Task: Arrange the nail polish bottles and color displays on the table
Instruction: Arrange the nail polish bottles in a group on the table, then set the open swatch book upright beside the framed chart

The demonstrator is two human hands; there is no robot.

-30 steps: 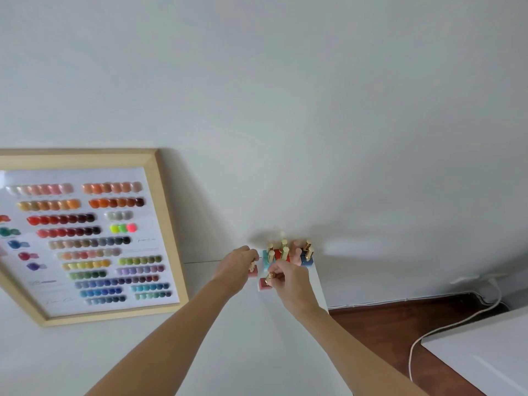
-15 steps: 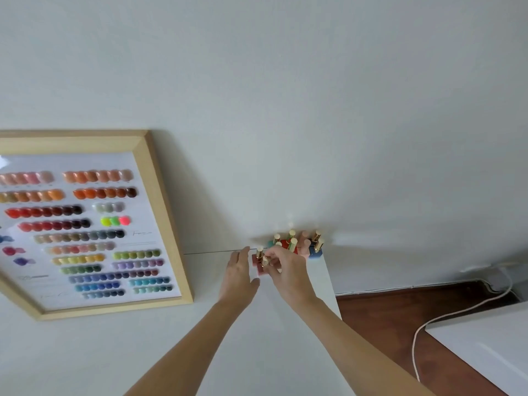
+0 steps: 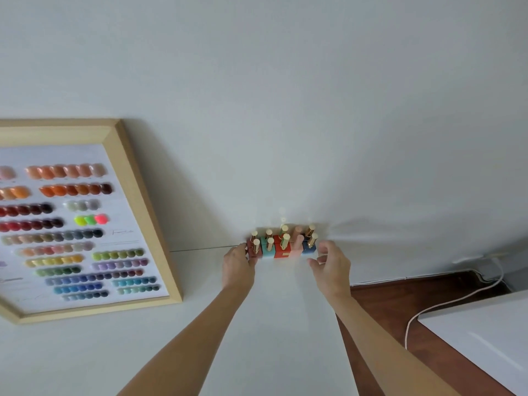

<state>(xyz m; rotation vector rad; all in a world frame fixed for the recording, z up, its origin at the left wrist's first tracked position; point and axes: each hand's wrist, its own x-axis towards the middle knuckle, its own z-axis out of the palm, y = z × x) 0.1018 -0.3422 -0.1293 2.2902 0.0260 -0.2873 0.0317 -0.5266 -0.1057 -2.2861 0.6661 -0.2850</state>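
Several nail polish bottles (image 3: 282,247) with gold and pale caps stand in two tight rows at the far edge of the white table (image 3: 200,338), against the wall. Their bodies are dark red, teal, red, pink and blue. My left hand (image 3: 238,262) rests against the left end of the rows, fingers touching the dark red bottle. My right hand (image 3: 331,260) hovers just off the right end by the blue bottle, fingers spread and holding nothing. A wood-framed color display (image 3: 71,224) with rows of colored nail swatches leans against the wall at the left.
The table's right edge runs just past the bottles; beyond it is brown floor (image 3: 400,298) with a pale cable (image 3: 445,304). A white surface (image 3: 485,338) sits at the lower right. The white wall stands directly behind the bottles.
Both hands were together at the front left of the bottles, handling a bottle. Now they have parted to either end of the rows, and the right hand has opened.
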